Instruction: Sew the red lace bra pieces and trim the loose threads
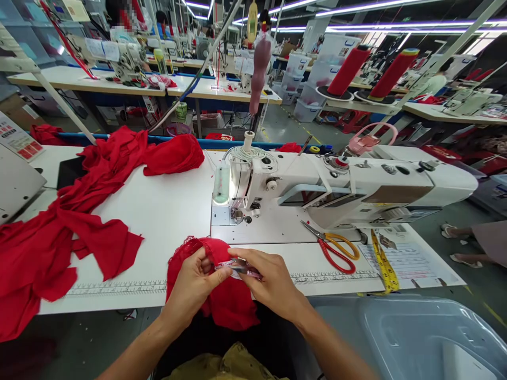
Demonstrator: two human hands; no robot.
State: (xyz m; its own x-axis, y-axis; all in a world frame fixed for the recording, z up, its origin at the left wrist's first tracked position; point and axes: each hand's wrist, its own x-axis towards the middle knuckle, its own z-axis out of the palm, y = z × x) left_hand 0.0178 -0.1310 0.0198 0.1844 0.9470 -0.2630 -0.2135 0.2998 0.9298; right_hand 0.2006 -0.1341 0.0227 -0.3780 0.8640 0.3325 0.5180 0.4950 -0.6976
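You have the red cloth piece [232, 303] at the front edge of the bench [166, 211], about midway along it, its upper part over the white top and its lower folds hanging past the edge toward your lap. Your left hand [190, 279] pinches it near the top, fingers closed on the fabric with the thumb pointing toward the right hand. Your right hand [273, 277] has its fingers wrapped around a small metal tool [240, 266], which looks like thread snips; its tip meets the cloth beside your left thumb, and whether the blades are apart there you cannot tell. The cloth looks light and limp, so expect it to drape and fold wherever you leave it unsupported, with little weight to fight. It is likely to be a bit slippery and stretchy, so a flat pinch between thumb and forefinger should serve better than a fistful. The lacy trim [186, 245] along its upper left border seems the most delicate part and could snag on a metal point; take hold of the plainer fabric just inside it, close to the tool, and keep that short span taut. The orange-and-red-handled scissors [336, 245] lie on the bench to the right, well apart from the cloth, and the sewing machine [293, 179] stands behind it.
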